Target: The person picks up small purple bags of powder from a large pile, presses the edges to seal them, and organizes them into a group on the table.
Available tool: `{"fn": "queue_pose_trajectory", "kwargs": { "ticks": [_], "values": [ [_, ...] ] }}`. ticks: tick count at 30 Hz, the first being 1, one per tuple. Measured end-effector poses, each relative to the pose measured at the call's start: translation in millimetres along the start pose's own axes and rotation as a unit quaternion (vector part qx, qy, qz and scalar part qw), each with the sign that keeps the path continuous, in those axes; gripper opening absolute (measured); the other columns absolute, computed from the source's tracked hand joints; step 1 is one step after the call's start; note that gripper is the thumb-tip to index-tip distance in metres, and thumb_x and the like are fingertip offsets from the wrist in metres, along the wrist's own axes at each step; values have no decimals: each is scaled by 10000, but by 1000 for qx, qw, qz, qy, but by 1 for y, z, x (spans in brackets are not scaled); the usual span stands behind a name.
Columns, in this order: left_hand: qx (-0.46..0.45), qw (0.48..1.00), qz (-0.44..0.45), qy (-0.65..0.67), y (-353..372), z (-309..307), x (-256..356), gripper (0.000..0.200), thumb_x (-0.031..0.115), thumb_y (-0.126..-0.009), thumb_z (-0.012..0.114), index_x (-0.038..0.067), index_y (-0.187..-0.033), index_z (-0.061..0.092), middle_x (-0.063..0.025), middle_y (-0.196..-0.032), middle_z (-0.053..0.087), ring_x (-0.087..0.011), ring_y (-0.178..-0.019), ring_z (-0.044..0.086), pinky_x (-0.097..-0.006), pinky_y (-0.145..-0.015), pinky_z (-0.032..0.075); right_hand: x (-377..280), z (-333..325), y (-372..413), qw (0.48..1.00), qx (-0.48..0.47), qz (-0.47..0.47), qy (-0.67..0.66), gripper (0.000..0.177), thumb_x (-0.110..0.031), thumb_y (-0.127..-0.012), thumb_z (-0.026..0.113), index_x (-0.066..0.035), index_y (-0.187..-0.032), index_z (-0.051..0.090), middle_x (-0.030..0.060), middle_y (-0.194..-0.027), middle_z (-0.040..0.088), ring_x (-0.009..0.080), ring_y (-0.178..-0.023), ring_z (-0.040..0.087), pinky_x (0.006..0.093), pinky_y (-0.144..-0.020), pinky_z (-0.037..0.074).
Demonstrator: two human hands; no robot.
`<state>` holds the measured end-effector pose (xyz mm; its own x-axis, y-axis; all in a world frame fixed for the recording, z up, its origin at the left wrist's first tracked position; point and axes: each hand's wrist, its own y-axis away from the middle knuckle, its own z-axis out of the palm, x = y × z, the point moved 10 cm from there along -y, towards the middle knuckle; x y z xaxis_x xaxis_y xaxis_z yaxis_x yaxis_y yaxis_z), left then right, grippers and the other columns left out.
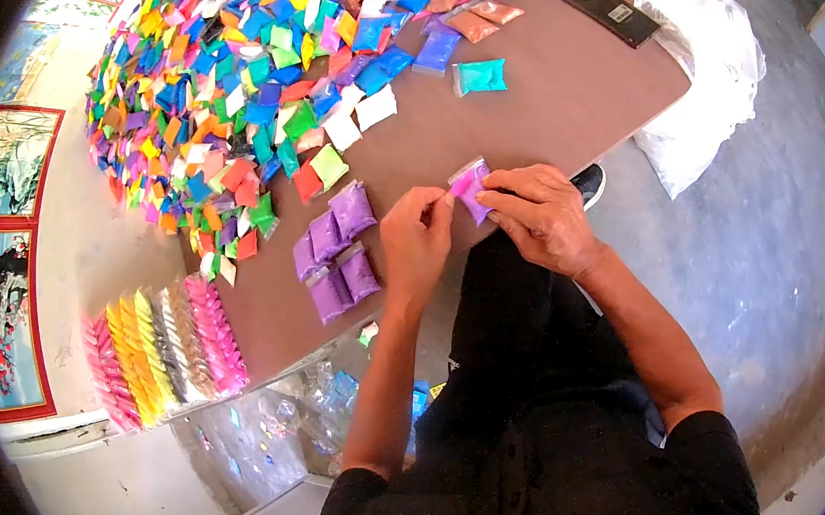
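Observation:
A small purple-pink packet [471,189] with a clear top edge is held up over the table's front edge, between my two hands. My right hand [541,216] grips it from the right, its fingers and thumb closed on the packet. From the left, my left hand [418,233] pinches at the packet's upper left edge with curled fingers. Just left of that hand, several purple packets [337,240] lie together in two rows on the brown table [541,90].
A big heap of many-coloured packets [271,72] covers the table's left part. Rows of sorted packets [162,347] line the near left corner. A teal packet [480,77], a dark phone-like device [603,6] and a white plastic bag [702,87] are farther off.

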<state>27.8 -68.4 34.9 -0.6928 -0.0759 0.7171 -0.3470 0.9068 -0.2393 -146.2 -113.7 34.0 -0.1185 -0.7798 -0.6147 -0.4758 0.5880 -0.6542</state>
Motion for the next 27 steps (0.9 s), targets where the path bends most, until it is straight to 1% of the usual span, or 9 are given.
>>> {"fn": "queue_pose_trajectory", "kwargs": {
  "ticks": [4, 6, 7, 9, 10, 12, 21, 23, 27],
  "values": [
    [-10, 997, 47, -52, -21, 2, -6, 93, 76, -907, 684, -13, -890, 665, -138, -752, 640, -228, -648, 612, -344, -615, 476, 2, 0, 1, 1000, 0, -1, 7, 307, -88, -780, 773, -104, -1082, 724, 59, -1153, 698, 270, -1017, 666, 427, -915, 503],
    [-11, 994, 61, -87, -29, 1, 0, 128, 112, -924, 687, -16, -915, 680, -86, -726, 635, -128, -654, 572, -288, -620, 463, 1, 0, 0, 1000, 2, -1, 12, 298, -92, -786, 768, -104, -1080, 724, 60, -1151, 699, 268, -1013, 666, 427, -911, 502],
    [-13, 994, 63, -87, -30, 0, 8, 128, 112, -924, 687, -16, -915, 680, -86, -726, 635, -128, -654, 572, -288, -620, 463, 0, 0, 0, 1000, 7, -1, 8, 294, -92, -789, 765, -105, -1080, 724, 59, -1152, 697, 269, -1011, 664, 427, -907, 501],
    [-38, 999, -22, -24, -30, 1, 8, 81, 71, -895, 682, -1, -872, 655, -156, -764, 641, -303, -668, 623, -387, -624, 479, 2, -2, 1, 1000, 11, 3, 8, 290, -93, -793, 762, -106, -1080, 723, 59, -1152, 696, 269, -1010, 663, 426, -902, 501],
    [-42, 999, -23, -23, -28, 4, 13, 81, 71, -895, 682, -1, -872, 655, -156, -764, 641, -303, -668, 623, -387, -624, 479, 2, -1, 2, 1000, 13, 3, 9, 287, -97, -796, 761, -106, -1081, 723, 58, -1151, 695, 269, -1008, 661, 426, -900, 500],
    [-90, 995, 47, -17, -23, 16, 31, 69, 73, -889, 680, 9, -877, 658, -160, -780, 648, -333, -699, 631, -413, -643, 479, 3, 0, 3, 1000, 13, 1, 7, 285, -101, -800, 760, -106, -1083, 722, 57, -1150, 693, 268, -1007, 658, 425, -897, 499],
    [-84, 982, 130, -109, -52, 30, 27, 97, 95, -872, 698, 12, -847, 654, -168, -792, 658, -373, -743, 638, -442, -659, 480, 0, 0, 0, 1000, 6, 2, 24, 292, -108, -804, 758, -114, -1093, 718, 48, -1148, 686, 267, -1014, 649, 424, -890, 493],
    [-77, 986, 106, -103, -59, 30, 19, 97, 94, -872, 699, 10, -845, 659, -169, -782, 659, -368, -726, 640, -433, -654, 484, -3, -5, -2, 999, 22, -4, 23, 333, -60, -726, 809, -106, -1048, 737, 49, -1118, 701, 265, -962, 672, 405, -837, 516],
    [-62, 995, 38, -69, -57, 20, 5, 97, 94, -876, 700, 6, -846, 672, -170, -767, 665, -340, -680, 645, -403, -636, 494, -3, -4, -2, 999, 22, -3, 22, 341, -55, -720, 809, -110, -1049, 736, 46, -1121, 698, 264, -966, 669, 405, -838, 515]
  ]
}}
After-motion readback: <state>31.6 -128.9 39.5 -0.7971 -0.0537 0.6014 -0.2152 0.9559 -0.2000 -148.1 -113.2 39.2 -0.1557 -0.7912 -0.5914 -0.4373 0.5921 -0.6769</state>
